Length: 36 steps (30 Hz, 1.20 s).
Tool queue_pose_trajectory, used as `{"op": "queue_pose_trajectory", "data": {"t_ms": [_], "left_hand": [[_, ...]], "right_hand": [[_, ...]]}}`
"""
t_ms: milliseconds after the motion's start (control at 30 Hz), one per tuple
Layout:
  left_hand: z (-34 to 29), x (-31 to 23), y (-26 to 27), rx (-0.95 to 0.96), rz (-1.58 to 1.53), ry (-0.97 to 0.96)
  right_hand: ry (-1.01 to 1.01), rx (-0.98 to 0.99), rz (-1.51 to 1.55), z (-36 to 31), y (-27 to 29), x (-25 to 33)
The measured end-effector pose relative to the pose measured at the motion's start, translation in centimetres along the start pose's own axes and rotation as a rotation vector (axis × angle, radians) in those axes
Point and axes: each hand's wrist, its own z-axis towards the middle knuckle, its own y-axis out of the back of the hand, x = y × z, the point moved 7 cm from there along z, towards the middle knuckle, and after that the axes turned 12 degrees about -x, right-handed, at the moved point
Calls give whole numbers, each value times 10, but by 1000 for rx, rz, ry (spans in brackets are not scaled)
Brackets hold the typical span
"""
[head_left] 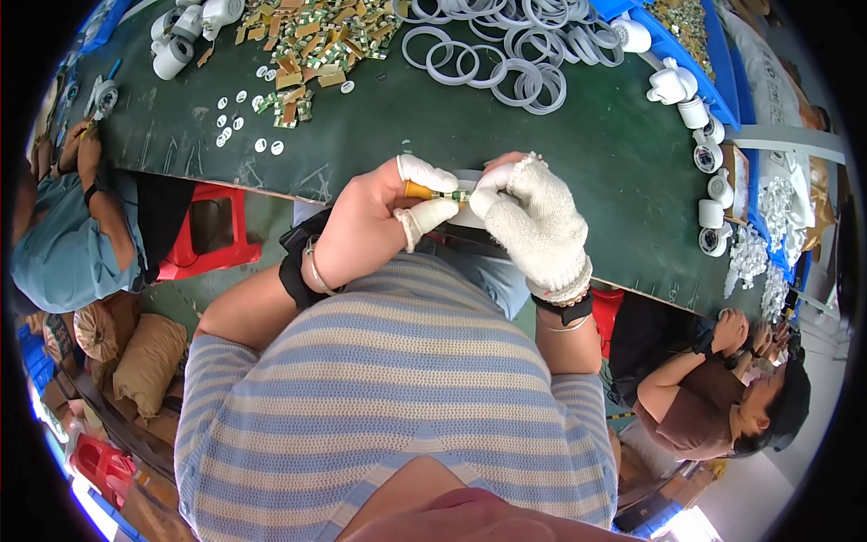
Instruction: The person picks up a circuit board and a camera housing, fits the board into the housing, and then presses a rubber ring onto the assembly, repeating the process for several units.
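Close to the table's near edge, both of my hands meet over a small circuit board [460,196], green with an orange-brown end. My left hand [361,217], with white covers on the thumb and forefinger, pinches its orange-brown end. In a white knitted glove, my right hand [539,226] closes its fingertips at the other end, partly hiding it. A pale, curved piece [466,218] shows behind and below the fingers; its full shape is covered, and I cannot tell whether a hand holds it.
The green table [361,126] bears a heap of circuit boards [312,45], white discs [238,123], translucent rings [533,59] and white housings [173,56]. Blue bins [713,86] and clear plastic parts [748,257] line the right. Co-workers sit both sides, by a red stool [221,230].
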Motion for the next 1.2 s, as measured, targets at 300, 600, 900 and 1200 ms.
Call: {"op": "queue_pose_trajectory", "data": {"t_ms": [300, 600, 900, 1200], "left_hand": [[3, 7, -2, 106, -81, 174], [4, 9, -3, 78, -173, 223], [4, 3, -4, 110, -71, 172], [3, 5, -4, 108, -140, 203]], "right_hand": [[-101, 3, 135, -6, -3, -13], [-59, -19, 101, -5, -2, -11], [35, 107, 186, 5, -2, -18], [-15, 14, 55, 2, 2, -6]]}}
